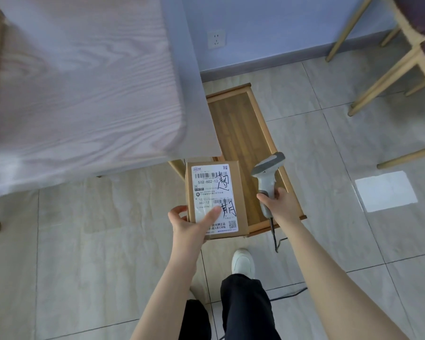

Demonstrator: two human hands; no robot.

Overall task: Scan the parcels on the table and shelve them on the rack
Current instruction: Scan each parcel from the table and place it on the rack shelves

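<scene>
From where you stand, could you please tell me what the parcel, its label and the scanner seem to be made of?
The parcel looks like plain brown cardboard, matte, with folded box edges. Its label seems to be white printed paper, possibly glossy or taped: it shows a sheen low down. The scanner appears to be smooth moulded plastic, light grey with a darker hood.

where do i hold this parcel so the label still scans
Grip the parcel at its near short end, from the lower left, as the left hand does. It's held flat, label up, top barcode at the far end, so that end is clear for the scanner in the right hand.
</scene>
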